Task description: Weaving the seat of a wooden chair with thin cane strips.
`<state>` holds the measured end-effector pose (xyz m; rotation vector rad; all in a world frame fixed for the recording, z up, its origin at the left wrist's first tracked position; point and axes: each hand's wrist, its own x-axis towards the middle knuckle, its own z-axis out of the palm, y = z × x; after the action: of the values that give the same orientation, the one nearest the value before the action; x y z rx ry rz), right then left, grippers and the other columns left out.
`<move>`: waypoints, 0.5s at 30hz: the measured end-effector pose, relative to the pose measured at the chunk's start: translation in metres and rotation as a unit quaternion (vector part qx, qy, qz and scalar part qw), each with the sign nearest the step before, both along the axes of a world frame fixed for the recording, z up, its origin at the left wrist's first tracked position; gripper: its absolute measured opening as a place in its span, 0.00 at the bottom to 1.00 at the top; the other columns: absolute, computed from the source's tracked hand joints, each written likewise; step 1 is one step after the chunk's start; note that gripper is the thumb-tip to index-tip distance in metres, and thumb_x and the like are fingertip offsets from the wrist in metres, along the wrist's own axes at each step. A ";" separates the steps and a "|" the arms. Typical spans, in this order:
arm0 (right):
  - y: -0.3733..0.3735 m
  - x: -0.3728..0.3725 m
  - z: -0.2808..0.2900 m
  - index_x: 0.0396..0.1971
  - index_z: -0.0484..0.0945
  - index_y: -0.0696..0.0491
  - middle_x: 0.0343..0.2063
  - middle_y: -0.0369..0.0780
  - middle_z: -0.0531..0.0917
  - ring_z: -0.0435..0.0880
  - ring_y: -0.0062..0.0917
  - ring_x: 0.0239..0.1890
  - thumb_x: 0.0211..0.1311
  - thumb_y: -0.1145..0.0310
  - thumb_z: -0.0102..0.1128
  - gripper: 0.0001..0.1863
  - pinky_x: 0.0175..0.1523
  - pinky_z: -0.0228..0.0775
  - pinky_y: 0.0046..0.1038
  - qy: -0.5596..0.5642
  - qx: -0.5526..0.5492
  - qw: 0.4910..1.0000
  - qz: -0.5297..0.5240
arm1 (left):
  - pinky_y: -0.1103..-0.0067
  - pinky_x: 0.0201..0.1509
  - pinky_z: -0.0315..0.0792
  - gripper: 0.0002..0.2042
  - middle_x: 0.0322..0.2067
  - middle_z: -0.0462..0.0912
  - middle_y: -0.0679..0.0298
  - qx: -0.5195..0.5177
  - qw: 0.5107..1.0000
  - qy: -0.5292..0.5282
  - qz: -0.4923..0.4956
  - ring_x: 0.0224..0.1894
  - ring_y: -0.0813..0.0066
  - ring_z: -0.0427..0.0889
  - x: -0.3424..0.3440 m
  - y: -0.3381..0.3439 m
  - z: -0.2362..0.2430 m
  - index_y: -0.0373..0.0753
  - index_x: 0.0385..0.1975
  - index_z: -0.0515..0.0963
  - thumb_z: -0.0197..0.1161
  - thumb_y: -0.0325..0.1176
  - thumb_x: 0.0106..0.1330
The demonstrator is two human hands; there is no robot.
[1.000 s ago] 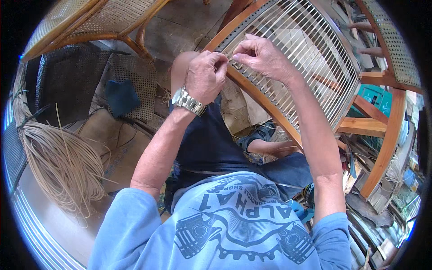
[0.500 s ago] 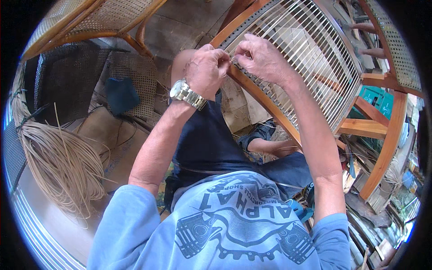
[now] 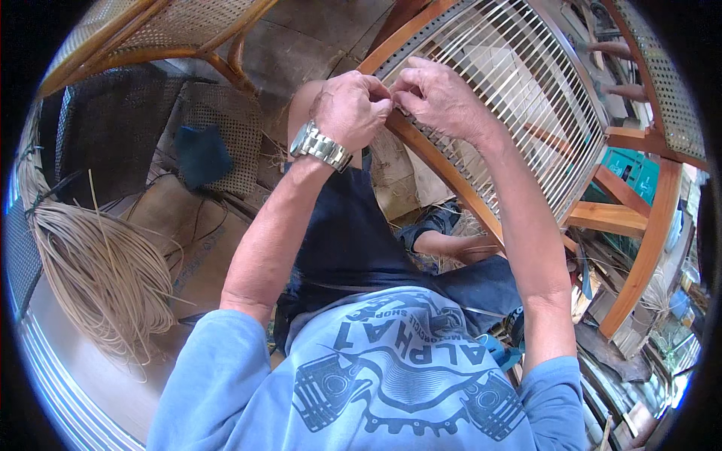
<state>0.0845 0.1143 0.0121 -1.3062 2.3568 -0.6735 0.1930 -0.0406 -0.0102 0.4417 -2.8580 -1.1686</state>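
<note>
A wooden chair frame (image 3: 445,174) stands before me, its seat strung with many pale parallel cane strands (image 3: 519,83). Small holes run along the inner edge of its rails. At the frame's near left corner my left hand (image 3: 351,109), a metal watch on its wrist, is closed in a pinch. My right hand (image 3: 438,101) pinches right beside it, over the edge of the strands. The fingertips of both hands almost meet. Whatever lies between them is too small to make out, though it may be a thin strand.
A thick bundle of loose cane (image 3: 105,270) hangs at the left. Beyond it are a dark blue cloth (image 3: 203,156) and woven cane panels (image 3: 218,113). Another cane-panelled chair (image 3: 162,34) stands at the upper left. To the right are a teal crate (image 3: 630,174) and wood scraps.
My left hand has shifted slightly right, closer to the right hand, and its wrist has turned a little. The right hand has barely moved.
</note>
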 end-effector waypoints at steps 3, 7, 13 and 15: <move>0.000 0.002 0.003 0.36 0.86 0.58 0.35 0.43 0.81 0.83 0.31 0.40 0.66 0.68 0.57 0.11 0.49 0.79 0.33 0.012 0.020 1.000 0.005 | 0.75 0.44 0.79 0.12 0.37 0.87 0.59 0.109 0.993 -0.053 0.012 0.38 0.71 0.86 0.000 -0.006 0.002 0.39 0.41 0.87 0.72 0.38 0.62; 0.000 0.003 0.005 0.36 0.86 0.58 0.36 0.43 0.81 0.83 0.31 0.41 0.67 0.69 0.56 0.11 0.50 0.79 0.33 0.003 0.037 0.999 -0.006 | 0.79 0.43 0.79 0.12 0.37 0.87 0.60 0.183 0.983 0.006 0.017 0.39 0.75 0.86 0.009 -0.013 -0.004 0.39 0.41 0.87 0.72 0.37 0.62; -0.009 -0.001 0.004 0.35 0.85 0.59 0.35 0.45 0.81 0.83 0.33 0.40 0.65 0.71 0.55 0.11 0.50 0.79 0.35 0.012 0.041 0.999 0.006 | 0.79 0.40 0.79 0.10 0.33 0.86 0.61 0.106 0.990 0.091 -0.007 0.35 0.75 0.85 0.017 -0.006 -0.012 0.37 0.39 0.87 0.72 0.34 0.61; -0.011 -0.002 0.001 0.35 0.85 0.59 0.35 0.45 0.81 0.83 0.34 0.40 0.64 0.71 0.55 0.10 0.51 0.79 0.35 0.021 0.043 0.999 0.019 | 0.79 0.39 0.79 0.10 0.31 0.86 0.60 0.096 0.989 0.113 -0.009 0.33 0.74 0.85 0.016 0.000 -0.018 0.37 0.39 0.87 0.72 0.33 0.60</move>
<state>0.0827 0.1037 0.0134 -1.3358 2.3593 -0.5321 0.2092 -0.0409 -0.0281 0.2670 -2.5763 -1.4042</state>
